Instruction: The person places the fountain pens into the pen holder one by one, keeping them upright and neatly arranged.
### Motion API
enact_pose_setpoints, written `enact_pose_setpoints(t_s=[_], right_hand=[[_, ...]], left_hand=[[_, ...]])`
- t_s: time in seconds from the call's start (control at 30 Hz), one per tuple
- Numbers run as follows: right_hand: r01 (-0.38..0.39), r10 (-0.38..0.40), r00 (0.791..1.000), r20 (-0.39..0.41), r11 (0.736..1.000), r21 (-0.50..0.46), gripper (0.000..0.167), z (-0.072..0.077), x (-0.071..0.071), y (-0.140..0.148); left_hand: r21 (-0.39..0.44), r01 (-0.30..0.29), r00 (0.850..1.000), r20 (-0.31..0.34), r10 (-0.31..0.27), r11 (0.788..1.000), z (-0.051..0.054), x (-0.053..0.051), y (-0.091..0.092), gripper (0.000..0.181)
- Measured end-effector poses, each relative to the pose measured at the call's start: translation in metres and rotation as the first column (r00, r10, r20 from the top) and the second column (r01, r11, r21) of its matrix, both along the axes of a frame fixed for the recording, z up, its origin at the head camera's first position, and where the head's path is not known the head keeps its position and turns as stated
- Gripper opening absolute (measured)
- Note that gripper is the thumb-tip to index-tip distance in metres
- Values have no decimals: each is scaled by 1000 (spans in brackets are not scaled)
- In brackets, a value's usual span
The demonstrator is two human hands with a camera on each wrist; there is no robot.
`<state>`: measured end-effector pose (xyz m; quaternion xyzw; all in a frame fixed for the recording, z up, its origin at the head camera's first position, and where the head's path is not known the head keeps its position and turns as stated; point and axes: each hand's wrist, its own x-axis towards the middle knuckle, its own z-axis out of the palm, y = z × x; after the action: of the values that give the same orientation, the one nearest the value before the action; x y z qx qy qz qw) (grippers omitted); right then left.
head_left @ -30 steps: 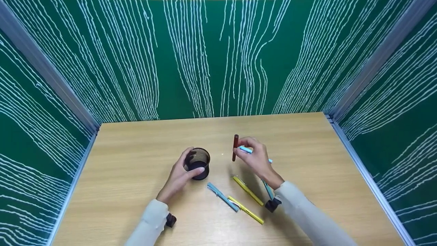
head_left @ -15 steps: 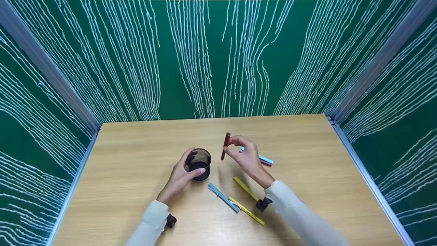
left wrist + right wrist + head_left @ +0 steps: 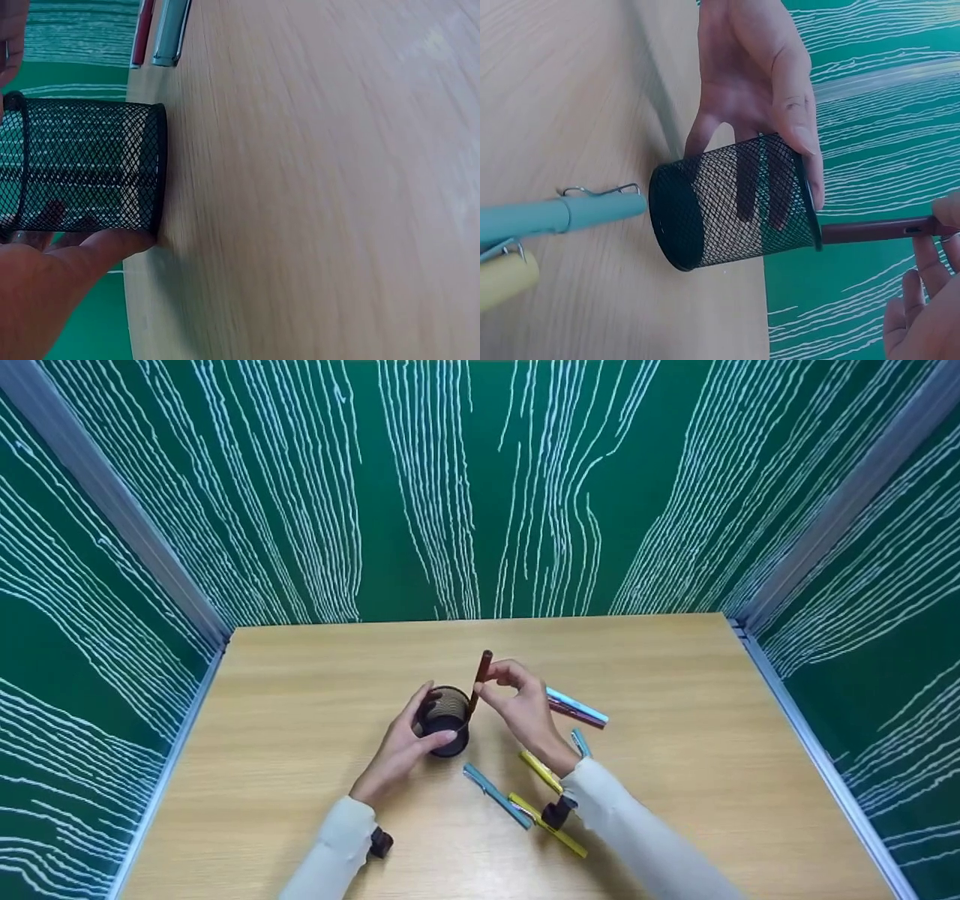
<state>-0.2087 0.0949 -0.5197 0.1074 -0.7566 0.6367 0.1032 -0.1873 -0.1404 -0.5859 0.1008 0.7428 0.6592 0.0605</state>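
A black mesh pen cup (image 3: 444, 733) stands upright on the wooden table. My left hand (image 3: 399, 750) holds it from the left, thumb at the near side and fingers around the far side. A dark red pen (image 3: 484, 664) is pinched between the thumb and fingers of my right hand (image 3: 523, 711), slightly tilted. Its lower end meets the cup's right rim; in the right wrist view the pen (image 3: 870, 231) reaches the mouth of the cup (image 3: 735, 202). Through the mesh no other pen shows inside.
Right of the cup lie a light blue pen (image 3: 581, 703) and a dark reddish pen (image 3: 583, 715), side by side. Nearer lie a teal pen (image 3: 495, 795), a yellow pen (image 3: 566, 840), another yellow pen (image 3: 538, 769) and another teal pen (image 3: 580, 742), partly under my right arm. Green walls enclose the table.
My right hand has carried the dark red pen leftward, from apart from the cup to its rim, and the pen has tilted. My left hand and the cup stay nearly in place.
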Motion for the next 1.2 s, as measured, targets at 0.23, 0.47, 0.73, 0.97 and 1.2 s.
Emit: enact_pose_setpoints(t_s=[0.23, 0.47, 0.73, 0.97, 1.2], right_hand=[[16, -15, 1000, 10, 1000, -19, 15, -5, 3, -3], [-58, 58, 998, 0, 998, 2, 11, -27, 8, -5], [-69, 69, 998, 14, 997, 25, 12, -41, 10, -7], [-72, 72, 997, 8, 997, 35, 11, -47, 10, -10], [-70, 71, 997, -11, 996, 56, 10, -50, 11, -9]], left_hand=[[-6, -16, 1000, 9, 16, 1000, -1, 0, 0, 96], [61, 9, 1000, 6, -10, 998, -4, -2, 2, 93], [94, 14, 1000, 0, -14, 995, -5, -2, 3, 95], [97, 9, 1000, -7, -8, 995, -3, -3, 2, 95], [78, 9, 1000, -9, -8, 997, -4, -3, 1, 96]])
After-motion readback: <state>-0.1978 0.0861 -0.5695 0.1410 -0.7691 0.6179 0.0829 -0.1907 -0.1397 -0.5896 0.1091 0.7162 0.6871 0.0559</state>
